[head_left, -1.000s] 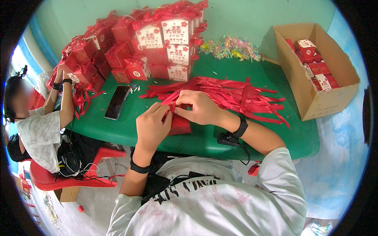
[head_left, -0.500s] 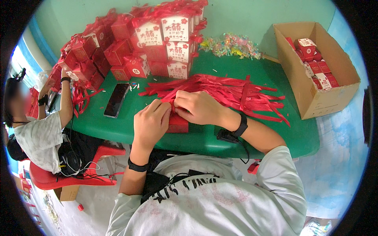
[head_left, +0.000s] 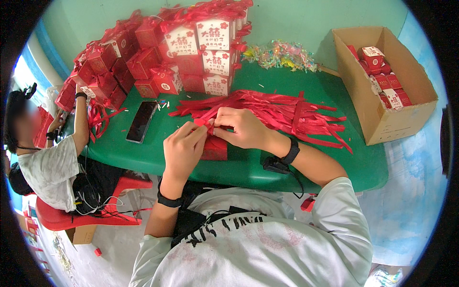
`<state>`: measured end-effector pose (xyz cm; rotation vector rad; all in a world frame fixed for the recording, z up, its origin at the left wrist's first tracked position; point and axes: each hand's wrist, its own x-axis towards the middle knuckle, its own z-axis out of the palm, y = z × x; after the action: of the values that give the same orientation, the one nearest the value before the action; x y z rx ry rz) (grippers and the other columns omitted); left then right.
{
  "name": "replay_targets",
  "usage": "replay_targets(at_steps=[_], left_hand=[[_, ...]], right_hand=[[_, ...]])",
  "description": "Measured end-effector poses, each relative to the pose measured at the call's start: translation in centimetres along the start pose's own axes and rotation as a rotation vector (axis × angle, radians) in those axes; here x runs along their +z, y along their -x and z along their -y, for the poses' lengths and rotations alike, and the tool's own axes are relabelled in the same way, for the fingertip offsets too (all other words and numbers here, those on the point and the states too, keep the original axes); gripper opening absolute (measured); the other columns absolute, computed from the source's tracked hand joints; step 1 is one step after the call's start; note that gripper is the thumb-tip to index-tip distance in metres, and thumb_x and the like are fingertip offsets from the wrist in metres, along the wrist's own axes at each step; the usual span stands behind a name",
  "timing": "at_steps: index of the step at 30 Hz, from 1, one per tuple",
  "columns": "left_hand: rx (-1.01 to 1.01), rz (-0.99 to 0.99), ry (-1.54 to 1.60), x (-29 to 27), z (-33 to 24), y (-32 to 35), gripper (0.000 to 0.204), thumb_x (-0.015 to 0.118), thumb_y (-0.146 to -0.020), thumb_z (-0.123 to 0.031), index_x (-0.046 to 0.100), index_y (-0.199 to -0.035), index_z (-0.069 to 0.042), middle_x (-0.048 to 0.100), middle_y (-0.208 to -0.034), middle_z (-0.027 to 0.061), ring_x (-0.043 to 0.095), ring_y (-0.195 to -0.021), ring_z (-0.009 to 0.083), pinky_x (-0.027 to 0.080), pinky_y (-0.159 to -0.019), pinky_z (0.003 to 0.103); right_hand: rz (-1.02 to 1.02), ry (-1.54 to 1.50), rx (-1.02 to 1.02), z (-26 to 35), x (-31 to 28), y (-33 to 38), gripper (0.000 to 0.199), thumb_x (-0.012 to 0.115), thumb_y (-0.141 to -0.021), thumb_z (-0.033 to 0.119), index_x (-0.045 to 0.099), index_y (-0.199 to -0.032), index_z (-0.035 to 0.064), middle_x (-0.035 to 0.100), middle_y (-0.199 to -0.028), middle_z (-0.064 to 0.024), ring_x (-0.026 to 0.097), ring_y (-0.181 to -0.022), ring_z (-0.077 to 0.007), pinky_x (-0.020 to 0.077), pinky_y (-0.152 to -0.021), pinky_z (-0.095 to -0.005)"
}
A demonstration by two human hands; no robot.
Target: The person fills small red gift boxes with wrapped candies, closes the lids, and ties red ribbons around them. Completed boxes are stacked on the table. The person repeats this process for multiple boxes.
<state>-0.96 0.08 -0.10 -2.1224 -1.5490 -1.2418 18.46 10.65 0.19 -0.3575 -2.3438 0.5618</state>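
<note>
At the centre of the frame the fingers of both hands meet on a small piece of red ribbon, pinched narrow around it. The left hand comes up from below with its fingertips closed on the ribbon's near end; the right hand curls over from the right and grips the same piece from the other side. Just beneath the two hands, partly hidden by them, a small flat red paper box lies on the green bench, near its front edge. Each wrist wears a black band, and a small black device with a cord rests on the bench edge beside the right forearm.

Behind the hands, spreading to the right of centre, lies a loose heap of long red ribbon strips, touching the right hand's knuckles. Left of the hands a black phone lies flat on the bench. In the upper left and upper middle of the frame stands a tall pile of red and white cube gift boxes, with a scatter of multicoloured wrapped sweets just to its right. At the upper right an open brown cardboard carton sits on the bench corner, holding more small red boxes. At the left edge of the frame another person in a grey shirt sits on a red plastic seat, hands up among red ribbons.
</note>
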Motion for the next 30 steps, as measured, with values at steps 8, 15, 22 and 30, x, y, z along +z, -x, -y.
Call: replay_targets(at_steps=[8,15,22,30], left_hand=[[-0.007,0.009,-0.006,0.2,0.1,-0.1,0.003,0.072,-0.090,-0.006,0.070,-0.092,-0.004,0.068,-0.087,0.0114,0.070,-0.074,0.0331,0.055,-0.066,0.041],[0.028,-0.023,-0.005,0.7,0.3,-0.3,0.008,0.072,-0.091,-0.007,0.069,-0.098,-0.008,0.063,-0.082,0.0073,0.065,-0.067,0.0297,0.053,-0.060,0.040],[0.003,-0.009,0.046,0.4,0.6,0.1,0.011,0.074,-0.087,-0.004,0.074,-0.098,-0.004,0.068,-0.087,0.0121,0.069,-0.072,0.0337,0.055,-0.065,0.040],[0.032,-0.029,0.071,0.8,1.3,0.2,0.008,0.073,-0.090,-0.005,0.074,-0.098,-0.008,0.065,-0.085,0.0060,0.067,-0.069,0.0280,0.053,-0.060,0.037]], right_hand=[[0.006,0.120,-0.049,0.2,0.6,0.2,0.017,0.067,-0.097,0.020,0.066,-0.101,0.0032,0.064,-0.097,-0.0164,0.067,-0.084,-0.0413,0.0568,-0.069,-0.0509],[0.022,0.168,-0.041,0.5,0.6,0.3,0.018,0.068,-0.096,0.021,0.067,-0.099,0.0038,0.065,-0.097,-0.0154,0.068,-0.082,-0.0397,0.0576,-0.067,-0.0504],[-0.015,0.014,-0.041,-0.5,0.5,0.2,0.025,0.070,-0.097,0.029,0.071,-0.095,0.0044,0.066,-0.095,-0.0150,0.069,-0.082,-0.0386,0.0556,-0.070,-0.0484],[-0.009,0.019,-0.034,-0.8,0.6,0.4,0.028,0.069,-0.098,0.032,0.072,-0.093,0.0047,0.066,-0.094,-0.0142,0.068,-0.083,-0.0375,0.0553,-0.070,-0.0479]])
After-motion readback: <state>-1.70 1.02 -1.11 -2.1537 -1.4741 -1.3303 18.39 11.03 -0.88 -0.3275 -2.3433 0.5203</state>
